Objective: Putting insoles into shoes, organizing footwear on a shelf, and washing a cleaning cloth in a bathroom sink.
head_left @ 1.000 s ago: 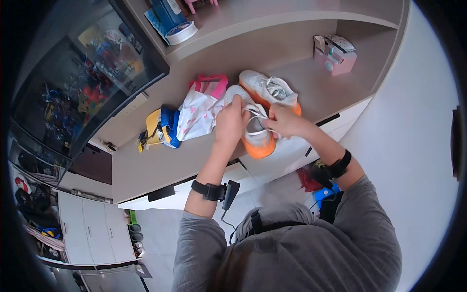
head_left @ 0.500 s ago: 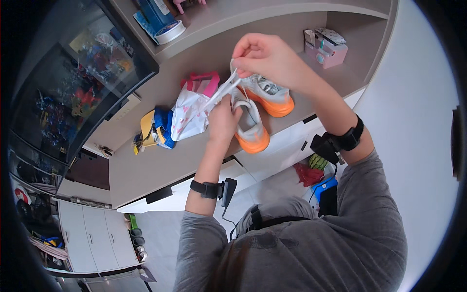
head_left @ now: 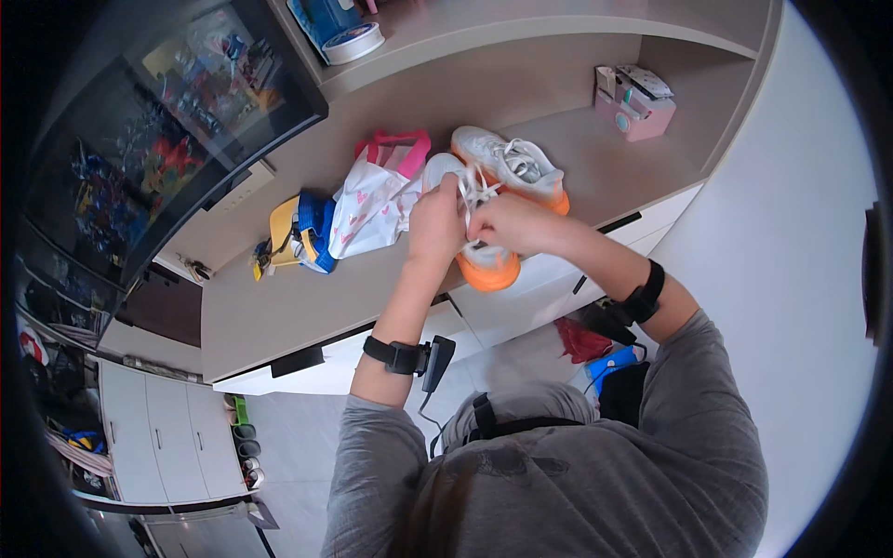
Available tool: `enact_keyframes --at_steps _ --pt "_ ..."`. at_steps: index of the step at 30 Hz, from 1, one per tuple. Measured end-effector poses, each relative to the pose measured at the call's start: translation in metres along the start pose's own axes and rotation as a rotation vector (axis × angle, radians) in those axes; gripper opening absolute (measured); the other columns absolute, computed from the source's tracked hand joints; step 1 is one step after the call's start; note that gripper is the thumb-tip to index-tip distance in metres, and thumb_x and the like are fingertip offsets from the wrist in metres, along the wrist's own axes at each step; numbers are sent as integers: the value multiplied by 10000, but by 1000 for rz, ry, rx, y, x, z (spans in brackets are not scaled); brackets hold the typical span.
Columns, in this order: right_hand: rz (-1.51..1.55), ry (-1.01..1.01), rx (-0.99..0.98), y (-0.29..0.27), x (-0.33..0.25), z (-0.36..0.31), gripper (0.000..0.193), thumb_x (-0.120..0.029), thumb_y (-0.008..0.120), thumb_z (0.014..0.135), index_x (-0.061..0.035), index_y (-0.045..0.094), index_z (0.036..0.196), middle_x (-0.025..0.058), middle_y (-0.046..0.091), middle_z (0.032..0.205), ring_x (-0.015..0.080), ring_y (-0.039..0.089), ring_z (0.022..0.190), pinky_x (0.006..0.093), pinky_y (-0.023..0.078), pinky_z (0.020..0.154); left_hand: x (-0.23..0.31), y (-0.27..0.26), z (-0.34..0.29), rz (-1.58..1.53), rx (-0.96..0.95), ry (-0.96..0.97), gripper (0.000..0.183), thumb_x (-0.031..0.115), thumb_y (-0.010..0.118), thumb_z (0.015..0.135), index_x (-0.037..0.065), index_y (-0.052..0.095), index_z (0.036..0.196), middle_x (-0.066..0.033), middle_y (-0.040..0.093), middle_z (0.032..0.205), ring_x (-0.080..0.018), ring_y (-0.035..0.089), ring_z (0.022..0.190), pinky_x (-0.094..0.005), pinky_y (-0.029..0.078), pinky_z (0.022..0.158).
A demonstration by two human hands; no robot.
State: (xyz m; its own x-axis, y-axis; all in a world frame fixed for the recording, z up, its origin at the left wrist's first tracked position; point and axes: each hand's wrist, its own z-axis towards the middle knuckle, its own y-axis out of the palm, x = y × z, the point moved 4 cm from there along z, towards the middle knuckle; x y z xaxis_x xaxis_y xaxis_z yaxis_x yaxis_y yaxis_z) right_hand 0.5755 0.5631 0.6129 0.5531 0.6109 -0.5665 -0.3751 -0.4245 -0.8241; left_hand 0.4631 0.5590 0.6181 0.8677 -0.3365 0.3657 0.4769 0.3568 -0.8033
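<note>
A white and orange sneaker [head_left: 489,270] sits on the cabinet top with its toe pointing away from me. White shoelaces [head_left: 478,189] rise in loops over it, partly blurred. My left hand [head_left: 437,220] is closed at the shoe's left side, its fingertips pinching the lace. From the right, my right hand [head_left: 510,223] reaches over the shoe opening, fingers closed on the lace, though its fingertips are partly hidden. Just behind and to the right stands the matching sneaker [head_left: 532,170], laces lying on its tongue.
Left of the shoes lie a white bag with pink handles [head_left: 377,200] and a yellow and blue pouch [head_left: 302,232]. A pink box [head_left: 636,104] stands at the back right on the cabinet top [head_left: 270,321]. A dark screen [head_left: 167,139] fills the upper left.
My right hand has come down from above the shoes to the near shoe's opening. The lace ends held up before are now low over the shoe. My left hand has shifted slightly.
</note>
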Motion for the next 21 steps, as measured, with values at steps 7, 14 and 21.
enact_keyframes --at_steps 7,14,21 --pt "-520 89 -403 13 0 38 209 -138 506 768 -47 643 896 151 625 864 273 595 780 349 458 674 1 1 1 -38 48 54 165 38 537 716 32 449 856 -176 592 727 -371 578 683 -455 438 588" --pt "-295 50 -302 -31 -21 3 240 -216 506 784 -29 634 863 135 630 802 261 603 771 343 459 704 -12 3 -1 -85 72 7 168 86 571 734 34 459 849 -193 576 694 -367 572 678 -454 437 585" --pt "-102 131 372 -68 10 -16 396 -336 598 749 5 563 946 176 612 830 236 610 656 350 470 612 -7 -3 -2 -129 3 -51 196 103 604 718 26 484 853 -172 587 724 -331 587 682 -401 456 597"
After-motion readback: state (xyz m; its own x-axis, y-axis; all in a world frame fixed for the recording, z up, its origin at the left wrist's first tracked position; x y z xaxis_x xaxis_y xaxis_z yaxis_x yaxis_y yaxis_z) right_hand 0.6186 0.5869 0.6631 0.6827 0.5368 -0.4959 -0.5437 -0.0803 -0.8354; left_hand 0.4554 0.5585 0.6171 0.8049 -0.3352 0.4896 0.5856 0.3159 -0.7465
